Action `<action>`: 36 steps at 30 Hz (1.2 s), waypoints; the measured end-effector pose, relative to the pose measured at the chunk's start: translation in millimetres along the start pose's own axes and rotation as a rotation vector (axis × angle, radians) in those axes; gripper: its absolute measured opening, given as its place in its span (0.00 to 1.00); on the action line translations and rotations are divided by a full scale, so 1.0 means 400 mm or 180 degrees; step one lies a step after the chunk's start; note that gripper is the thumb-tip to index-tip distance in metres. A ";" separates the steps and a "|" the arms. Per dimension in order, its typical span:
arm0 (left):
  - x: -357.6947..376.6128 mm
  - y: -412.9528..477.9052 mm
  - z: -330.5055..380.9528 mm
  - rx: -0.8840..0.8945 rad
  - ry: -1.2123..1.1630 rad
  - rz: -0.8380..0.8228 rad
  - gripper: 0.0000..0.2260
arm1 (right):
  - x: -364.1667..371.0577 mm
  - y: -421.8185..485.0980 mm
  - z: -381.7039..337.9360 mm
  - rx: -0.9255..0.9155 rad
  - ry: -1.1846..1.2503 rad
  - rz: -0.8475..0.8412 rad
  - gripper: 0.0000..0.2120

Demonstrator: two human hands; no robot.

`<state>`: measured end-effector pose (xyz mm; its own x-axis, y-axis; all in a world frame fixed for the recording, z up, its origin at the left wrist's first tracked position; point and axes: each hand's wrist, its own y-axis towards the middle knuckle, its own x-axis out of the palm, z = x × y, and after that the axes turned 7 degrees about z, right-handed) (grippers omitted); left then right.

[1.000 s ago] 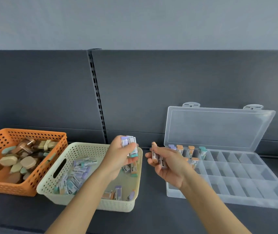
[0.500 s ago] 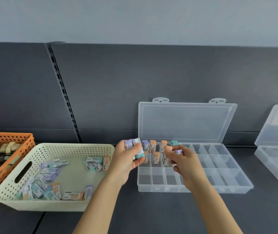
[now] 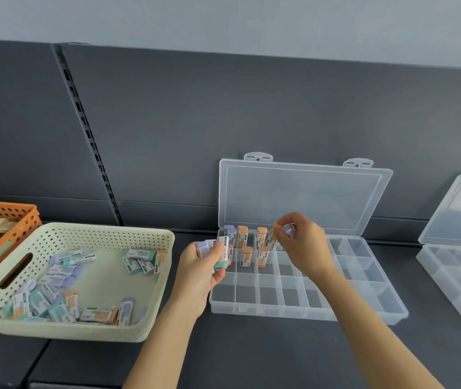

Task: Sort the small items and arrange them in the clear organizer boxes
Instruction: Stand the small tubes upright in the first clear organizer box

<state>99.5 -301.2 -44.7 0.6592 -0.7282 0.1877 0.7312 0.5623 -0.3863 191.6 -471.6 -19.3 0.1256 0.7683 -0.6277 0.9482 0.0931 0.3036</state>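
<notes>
Nearest us, two bare forearms reach in over the dark grey table (image 3: pixel 251 355). The left hand (image 3: pixel 204 268) sits just off the near-left side of the clear plastic compartment organizer box (image 3: pixel 364 293), fingers curled round a bundle of small paper-sleeved erasers (image 3: pixel 218 248) with purple and teal ends. Beside it, the cream perforated plastic basket (image 3: pixel 106 228) holds plenty of loose ones, so we judge the sort is at an early stage.

Further in, the right hand (image 3: pixel 305 245) hovers over the box's back row, wrist dipped, thumb and forefinger pinching a single purple-ended eraser (image 3: pixel 288 230) while the other fingers tuck under. We'd lower it end-first into a cell rather than drop it. The standing erasers (image 3: pixel 242 237) are upright and close together, and a careless knuckle could topple them. We'd match colours too: the purple ones stand in the back-left corner and the orange ones beside them.

Beyond that, the box's open lid (image 3: pixel 302 197) leans on the dark wall panel. An orange plastic basket (image 3: pixel 24 220) sits at far left and a second clear box (image 3: pixel 453 265) at far right.
</notes>
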 end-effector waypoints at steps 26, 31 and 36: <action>0.015 0.029 0.002 -0.0043 0.0090 0.0025 0.16 | 0.095 0.111 0.034 -0.1046 -0.1588 -0.0944 0.09; 0.011 0.028 0.003 -0.0040 0.0067 0.0056 0.15 | 0.070 0.116 0.032 -0.0762 -0.0867 -0.0587 0.12; 0.017 0.024 0.009 -0.0005 0.0127 0.0010 0.15 | -0.002 0.117 0.039 -0.0130 0.0152 -0.0213 0.14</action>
<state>111.7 -299.4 -43.8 0.6538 -0.7415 0.1505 0.7289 0.5639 -0.3884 240.4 -477.7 -15.8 0.0472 0.7887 -0.6129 0.9412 0.1704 0.2917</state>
